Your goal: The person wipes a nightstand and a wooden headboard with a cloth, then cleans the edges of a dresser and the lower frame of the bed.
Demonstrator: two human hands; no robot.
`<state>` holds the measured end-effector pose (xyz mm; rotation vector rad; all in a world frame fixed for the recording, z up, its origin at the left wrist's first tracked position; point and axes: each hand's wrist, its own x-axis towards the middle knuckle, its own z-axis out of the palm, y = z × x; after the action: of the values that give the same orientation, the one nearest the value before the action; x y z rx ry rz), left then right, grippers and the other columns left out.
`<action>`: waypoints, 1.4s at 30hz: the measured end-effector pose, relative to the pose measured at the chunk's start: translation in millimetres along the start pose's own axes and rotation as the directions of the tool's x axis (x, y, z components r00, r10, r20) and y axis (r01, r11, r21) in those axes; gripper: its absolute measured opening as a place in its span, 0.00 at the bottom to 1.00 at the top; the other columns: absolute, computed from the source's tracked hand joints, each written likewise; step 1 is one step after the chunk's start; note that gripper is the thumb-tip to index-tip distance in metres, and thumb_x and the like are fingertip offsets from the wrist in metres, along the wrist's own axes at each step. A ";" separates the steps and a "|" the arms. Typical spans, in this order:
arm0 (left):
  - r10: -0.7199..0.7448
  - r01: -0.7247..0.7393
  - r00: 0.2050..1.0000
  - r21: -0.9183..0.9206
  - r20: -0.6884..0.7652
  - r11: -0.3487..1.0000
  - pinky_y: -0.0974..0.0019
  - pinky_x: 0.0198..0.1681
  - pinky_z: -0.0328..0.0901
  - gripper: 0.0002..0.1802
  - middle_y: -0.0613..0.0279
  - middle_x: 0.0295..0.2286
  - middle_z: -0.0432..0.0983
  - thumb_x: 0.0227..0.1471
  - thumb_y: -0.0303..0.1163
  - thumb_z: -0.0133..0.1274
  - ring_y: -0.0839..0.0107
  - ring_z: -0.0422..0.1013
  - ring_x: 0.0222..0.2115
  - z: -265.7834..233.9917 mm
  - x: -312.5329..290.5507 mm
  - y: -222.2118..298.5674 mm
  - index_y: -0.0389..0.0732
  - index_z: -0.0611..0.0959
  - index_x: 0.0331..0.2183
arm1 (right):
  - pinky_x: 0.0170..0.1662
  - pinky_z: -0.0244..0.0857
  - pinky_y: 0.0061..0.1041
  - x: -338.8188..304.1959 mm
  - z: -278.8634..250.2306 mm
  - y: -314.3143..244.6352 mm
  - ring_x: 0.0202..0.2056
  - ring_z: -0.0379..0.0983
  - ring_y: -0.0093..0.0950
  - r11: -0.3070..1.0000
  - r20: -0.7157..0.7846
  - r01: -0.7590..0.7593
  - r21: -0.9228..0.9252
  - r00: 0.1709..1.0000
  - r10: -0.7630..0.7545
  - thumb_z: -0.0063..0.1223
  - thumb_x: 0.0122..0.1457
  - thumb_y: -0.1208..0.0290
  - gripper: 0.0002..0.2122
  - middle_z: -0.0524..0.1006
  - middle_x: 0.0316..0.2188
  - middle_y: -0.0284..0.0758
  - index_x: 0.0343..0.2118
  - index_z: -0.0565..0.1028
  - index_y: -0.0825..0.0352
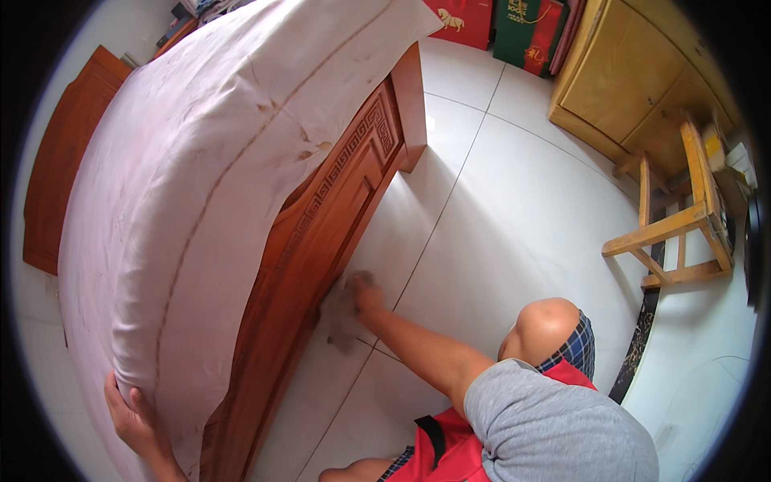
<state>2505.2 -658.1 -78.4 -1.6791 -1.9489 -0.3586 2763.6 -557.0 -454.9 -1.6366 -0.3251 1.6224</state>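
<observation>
My right hand (367,298) reaches down beside the bed's carved wooden footboard (321,241), close to the floor. It is blurred by motion and closed on a grey cloth (340,309), which hangs against the lower edge of the footboard. At the lower left, my left hand (132,416) rests on the pale pink sheet (173,201) at the mattress's edge, its thumb and fingers apart. The sheet drapes over the mattress and partly over the footboard, with brownish stains along a line.
White floor tiles (498,217) lie to the right of the bed. A wooden stool frame (683,225) stands near a yellow wooden cabinet (626,72) at the right. Red (464,20) and green gift boxes (514,36) stand at the back. My bent knee (550,325) is at lower right.
</observation>
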 end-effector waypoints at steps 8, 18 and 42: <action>0.020 -0.021 1.000 0.047 0.015 0.999 0.64 0.43 0.60 0.34 0.52 0.39 0.70 0.52 0.58 0.36 0.56 0.67 0.40 2.3 4.8 -19.6 0.36 0.70 0.44 | 0.33 0.68 0.28 64.0 -82.7 -255.3 0.33 0.70 0.30 0.408 -0.567 0.724 0.557 0.690 -0.451 0.46 0.55 0.65 0.13 0.71 0.34 0.39 0.37 0.69 0.70; 0.111 -0.099 0.992 0.161 -0.067 0.982 0.52 0.31 0.62 0.39 0.43 0.28 0.71 0.50 0.62 0.33 0.45 0.67 0.28 -3.6 9.0 8.4 0.31 0.74 0.35 | 0.50 0.55 0.28 216.8 -115.9 -297.3 0.47 0.64 0.34 0.621 -0.249 0.665 0.414 0.739 -0.626 0.35 0.58 0.48 0.28 0.68 0.44 0.45 0.48 0.63 0.72; -0.075 0.075 0.994 -0.011 -0.074 0.997 0.61 0.45 0.60 0.33 0.49 0.40 0.70 0.51 0.57 0.37 0.54 0.65 0.42 -3.3 -4.7 9.7 0.35 0.72 0.42 | 0.59 0.39 0.31 -46.9 25.1 -200.8 0.59 0.45 0.37 0.258 -0.267 0.966 0.006 0.251 -0.931 0.38 0.59 0.69 0.20 0.57 0.56 0.41 0.55 0.57 0.67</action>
<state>2515.8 -661.9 -79.7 -1.5779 -1.9621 -0.4513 2801.9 -448.6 -282.0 -1.0082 -0.8578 0.4511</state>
